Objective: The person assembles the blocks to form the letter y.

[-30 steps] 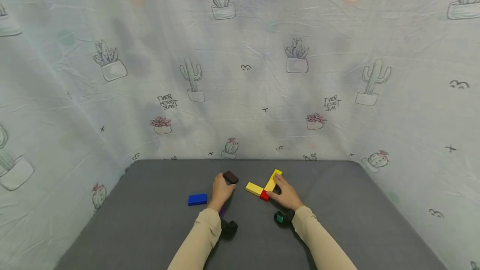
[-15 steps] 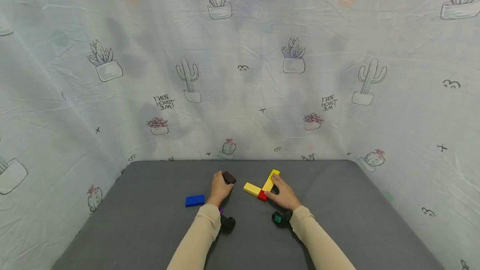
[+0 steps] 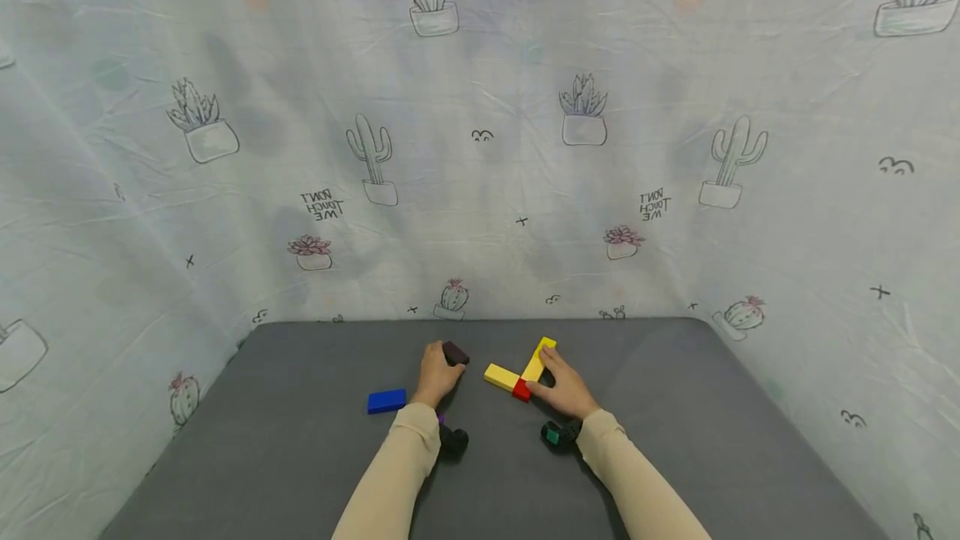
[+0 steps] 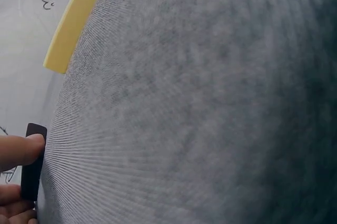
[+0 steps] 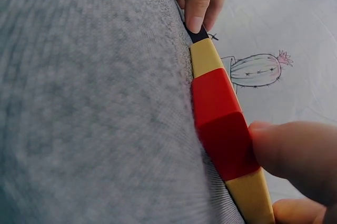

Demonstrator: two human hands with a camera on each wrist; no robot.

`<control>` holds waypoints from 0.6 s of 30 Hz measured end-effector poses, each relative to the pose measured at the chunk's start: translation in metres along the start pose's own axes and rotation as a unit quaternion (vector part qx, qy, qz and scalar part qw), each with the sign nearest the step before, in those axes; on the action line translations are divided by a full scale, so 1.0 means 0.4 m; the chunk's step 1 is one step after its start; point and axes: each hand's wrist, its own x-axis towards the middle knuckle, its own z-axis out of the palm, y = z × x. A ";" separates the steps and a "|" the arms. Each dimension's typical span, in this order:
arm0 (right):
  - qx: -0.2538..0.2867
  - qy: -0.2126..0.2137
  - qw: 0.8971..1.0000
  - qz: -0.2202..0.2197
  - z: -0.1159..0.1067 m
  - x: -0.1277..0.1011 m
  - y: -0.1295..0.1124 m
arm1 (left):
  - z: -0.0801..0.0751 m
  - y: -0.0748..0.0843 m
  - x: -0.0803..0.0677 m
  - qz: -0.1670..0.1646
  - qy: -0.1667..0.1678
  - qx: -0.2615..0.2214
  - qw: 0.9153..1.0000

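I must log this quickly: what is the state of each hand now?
Left hand: pinches the dark block.
Right hand: fingers rest on the yellow and red blocks; grip cannot be told.
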 end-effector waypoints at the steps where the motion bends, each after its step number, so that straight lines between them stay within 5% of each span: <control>1: 0.000 0.002 1.000 -0.002 0.000 0.001 0.000 | 0.002 -0.003 0.002 0.001 0.006 0.002 1.000; 18: -0.005 0.005 1.000 -0.009 -0.004 0.002 0.002 | -0.028 0.046 -0.021 -0.072 0.030 -0.084 0.993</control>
